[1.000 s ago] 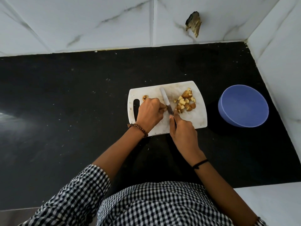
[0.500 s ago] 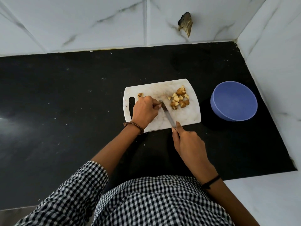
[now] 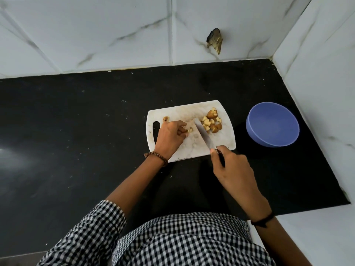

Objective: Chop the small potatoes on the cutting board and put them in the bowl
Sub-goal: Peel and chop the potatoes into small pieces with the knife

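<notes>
A white cutting board (image 3: 184,150) lies on the black counter. A pile of chopped potato pieces (image 3: 212,120) sits at its far right corner. My left hand (image 3: 170,138) rests on the board with its fingertips pinching a small potato piece (image 3: 189,130). One small whole potato (image 3: 166,118) lies near the board's handle slot. My right hand (image 3: 230,167) grips the handle of a knife (image 3: 204,135), whose blade lies slanted across the board between the held piece and the pile. The blue bowl (image 3: 272,124) stands to the right of the board and looks empty.
The black counter (image 3: 76,141) stretches wide to the left. White marble walls close the back and the right side, with a chipped hole (image 3: 215,42) in the back wall. A white ledge (image 3: 317,227) sits at the near right.
My right hand drew back toward me, off the board's near edge, with the knife. My left hand's fingers loosened, so the cut piece now shows at its fingertips.
</notes>
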A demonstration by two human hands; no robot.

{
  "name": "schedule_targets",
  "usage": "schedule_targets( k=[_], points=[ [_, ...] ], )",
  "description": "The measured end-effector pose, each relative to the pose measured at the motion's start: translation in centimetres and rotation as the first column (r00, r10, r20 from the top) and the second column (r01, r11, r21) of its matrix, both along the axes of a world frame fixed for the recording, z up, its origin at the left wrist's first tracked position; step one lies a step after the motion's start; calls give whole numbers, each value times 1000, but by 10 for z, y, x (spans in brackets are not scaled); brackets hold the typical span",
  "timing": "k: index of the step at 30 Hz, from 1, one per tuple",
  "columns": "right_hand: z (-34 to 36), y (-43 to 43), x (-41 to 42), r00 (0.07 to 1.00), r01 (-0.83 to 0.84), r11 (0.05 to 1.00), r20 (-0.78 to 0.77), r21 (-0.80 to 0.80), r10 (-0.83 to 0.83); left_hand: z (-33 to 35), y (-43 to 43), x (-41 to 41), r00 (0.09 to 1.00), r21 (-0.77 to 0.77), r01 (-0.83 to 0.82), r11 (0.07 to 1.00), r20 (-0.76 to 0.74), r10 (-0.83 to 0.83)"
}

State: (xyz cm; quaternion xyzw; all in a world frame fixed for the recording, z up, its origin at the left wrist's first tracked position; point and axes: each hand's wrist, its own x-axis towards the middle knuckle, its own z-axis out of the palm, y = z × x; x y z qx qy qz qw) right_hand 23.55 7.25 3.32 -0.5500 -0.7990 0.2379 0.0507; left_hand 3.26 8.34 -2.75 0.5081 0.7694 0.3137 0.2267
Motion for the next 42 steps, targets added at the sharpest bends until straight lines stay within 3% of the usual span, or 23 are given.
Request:
schedule_targets(
  k=[4,8,11,21,25,31,36,42],
  points=[
    [-13,16,-17,987,24,998,-159,-53,-32,2,-6,-4,999,18,-38,999,5,38],
    [-27,38,-41,977,40,988,-203,-152,-71,4,-9,-12,996,-16,-87,996,-12,86],
    [-37,52,-61,972,37,992,-227,-124,-65,3,-10,-15,995,-45,-97,994,-23,96],
    [-44,75,-91,987,4,999,-163,-46,-12,-3,11,-12,993,-31,37,999,-113,-40],
    [-41,80,-81,979,41,999,-200,-4,-41,-2,19,-1,986,-10,159,987,-40,-159],
    [-38,82,-81,984,-4,1000,-180,-17,1,-4,18,-8,998,-8,24,1000,-58,-25],
    [-38,81,-83,990,-88,996,-107,-7,87,-3,20,-4,1000,3,21,1000,8,-21],
    [-42,93,-68,980,-36,999,-196,-15,33,3,30,18,990,64,55,996,128,-63]
  ],
)
